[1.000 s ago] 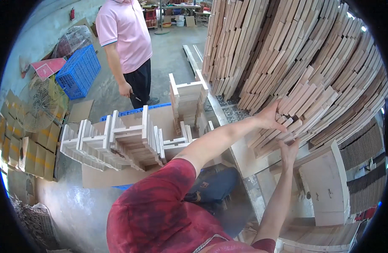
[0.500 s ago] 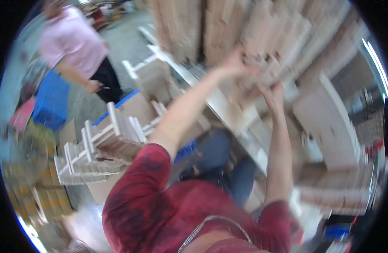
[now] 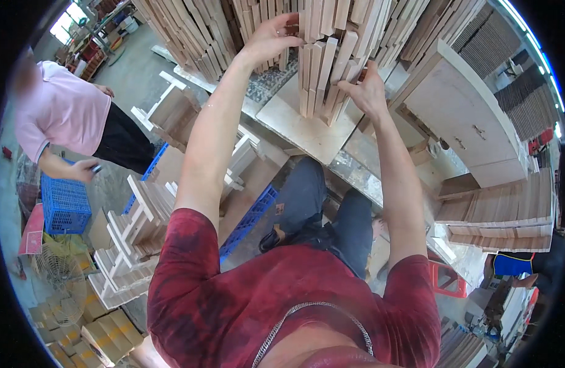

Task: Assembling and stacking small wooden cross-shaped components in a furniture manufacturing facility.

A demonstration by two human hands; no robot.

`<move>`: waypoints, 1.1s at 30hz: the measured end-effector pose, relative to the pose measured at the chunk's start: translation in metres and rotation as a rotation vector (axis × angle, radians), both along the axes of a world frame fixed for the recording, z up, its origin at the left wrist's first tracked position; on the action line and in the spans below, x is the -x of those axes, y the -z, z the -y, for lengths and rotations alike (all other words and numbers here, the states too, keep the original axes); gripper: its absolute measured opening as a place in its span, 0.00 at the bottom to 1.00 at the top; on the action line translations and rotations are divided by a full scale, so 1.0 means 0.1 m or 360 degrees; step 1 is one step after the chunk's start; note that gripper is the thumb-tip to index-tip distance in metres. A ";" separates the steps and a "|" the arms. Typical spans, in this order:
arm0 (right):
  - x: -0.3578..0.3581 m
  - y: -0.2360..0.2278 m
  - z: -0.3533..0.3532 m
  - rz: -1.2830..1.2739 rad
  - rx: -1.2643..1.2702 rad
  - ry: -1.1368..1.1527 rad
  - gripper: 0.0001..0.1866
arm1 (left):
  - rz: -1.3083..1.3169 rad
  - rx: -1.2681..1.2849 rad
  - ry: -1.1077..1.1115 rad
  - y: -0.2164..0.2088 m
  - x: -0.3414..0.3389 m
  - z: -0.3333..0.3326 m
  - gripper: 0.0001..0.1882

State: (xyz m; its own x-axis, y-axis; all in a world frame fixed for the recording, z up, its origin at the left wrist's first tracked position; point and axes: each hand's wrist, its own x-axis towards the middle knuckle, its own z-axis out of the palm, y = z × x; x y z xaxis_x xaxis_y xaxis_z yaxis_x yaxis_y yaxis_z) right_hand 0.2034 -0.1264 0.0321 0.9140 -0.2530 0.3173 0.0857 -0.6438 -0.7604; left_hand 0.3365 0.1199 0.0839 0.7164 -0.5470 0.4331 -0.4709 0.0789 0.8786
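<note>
A bundle of pale wooden strips (image 3: 316,83) stands upright on the board (image 3: 288,119) in front of me, its lower ends uneven. My left hand (image 3: 271,42) grips its left side, the thumb toward me and the fingers partly hidden behind. Lower down, my right hand (image 3: 367,93) holds the right side, thumb on the near face and fingertips tucked behind the wood. Both arms reach out over the bench.
Tall rows of wooden strips (image 3: 190,37) stand behind. White-edged wooden pieces (image 3: 135,230) are stacked at left by a blue crate (image 3: 66,205). A large panel (image 3: 463,110) leans at right, above stacked boards (image 3: 503,205). A person in pink (image 3: 65,107) stands at far left.
The view has steadied and shifted. The wooden bundle, tilted and blurred before, now stands upright on the board with both hands still on it. The person in pink appears farther left.
</note>
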 end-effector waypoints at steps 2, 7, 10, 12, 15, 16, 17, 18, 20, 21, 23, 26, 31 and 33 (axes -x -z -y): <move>0.03 -0.06 -0.03 -0.0024 0.0023 0.0007 0.44 | 0.0120 -0.0170 0.0093 -0.08 -0.04 0.00 0.35; 0.06 -0.14 -0.05 -0.0021 0.0026 0.0011 0.44 | 0.0179 -0.0355 0.0107 -0.19 -0.16 0.06 0.42; 0.00 -0.06 -0.03 0.0007 0.0000 -0.0023 0.43 | 0.0178 -0.0412 0.0213 -0.22 -0.33 0.08 0.45; -0.09 -0.04 0.05 0.0059 -0.0019 -0.0032 0.43 | 0.0122 -0.0510 0.0318 -0.24 -0.44 0.11 0.46; 0.04 -0.20 -0.02 0.0037 0.0121 -0.0026 0.39 | 0.0211 -0.0525 0.0322 -0.23 -0.36 0.06 0.42; 0.13 -0.16 -0.08 0.0052 0.0115 -0.0026 0.39 | 0.0270 -0.0468 0.0331 -0.32 -0.37 0.03 0.41; 0.09 -0.08 0.00 0.0097 0.0120 -0.0007 0.40 | 0.0131 -0.0419 0.0310 -0.21 -0.37 0.11 0.37; -0.02 -0.04 -0.01 0.0143 0.0110 -0.0035 0.41 | 0.0154 -0.0311 0.0218 -0.08 -0.39 0.09 0.37; 0.03 -0.04 -0.02 0.0156 0.0066 0.0001 0.42 | 0.0157 -0.0475 0.0172 -0.19 -0.22 0.03 0.41; 0.08 -0.12 -0.08 0.0008 0.0031 -0.0012 0.43 | 0.0153 -0.0481 0.0170 -0.15 -0.14 -0.07 0.41; 0.04 -0.13 -0.09 0.0003 0.0140 0.0064 0.44 | -0.0085 -0.0273 -0.0110 -0.15 -0.02 -0.16 0.48; -0.01 -0.02 -0.04 -0.0020 0.0097 0.0084 0.44 | 0.0262 0.0096 -0.0648 -0.08 0.51 0.03 0.57; -0.02 -0.10 -0.03 0.0029 0.0043 0.0024 0.45 | 0.0702 -0.0260 -0.1112 -0.31 0.99 0.74 0.66; -0.03 -0.12 -0.05 -0.0028 0.0034 0.0031 0.43 | 0.0700 -0.0248 -0.1145 -0.25 0.93 0.78 0.67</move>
